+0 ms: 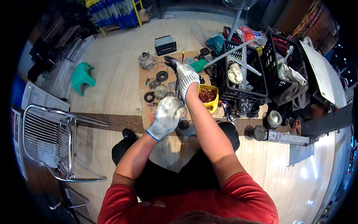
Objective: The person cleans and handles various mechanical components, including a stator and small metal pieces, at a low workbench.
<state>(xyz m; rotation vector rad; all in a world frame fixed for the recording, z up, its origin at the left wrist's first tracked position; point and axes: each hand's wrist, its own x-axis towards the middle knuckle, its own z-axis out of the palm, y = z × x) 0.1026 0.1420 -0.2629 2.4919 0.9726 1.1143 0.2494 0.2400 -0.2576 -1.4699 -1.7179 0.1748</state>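
Observation:
My left hand [166,115], in a white knit work glove with a blue cuff edge, is curled closed just below my right wrist. Whether anything lies inside its fingers is hidden. My right hand [183,76] reaches forward in a glove with a knit back and dark-coated fingertips. Its fingers are stretched out, and I see nothing in them. Below both hands a cardboard sheet [172,77] bears motor parts: a metal housing [147,61], dark rings [162,76] and a round metal part [160,92]. A yellow container [213,105] of copper-coloured pieces stands beside my right forearm.
Black crates [244,95] full of parts stand to the right, with a green-headed long-handled tool [199,65] leaning across. Farther off is a stack of dark trays [165,45]. A green stool [82,77] and a metal chair [48,138] stand at the left.

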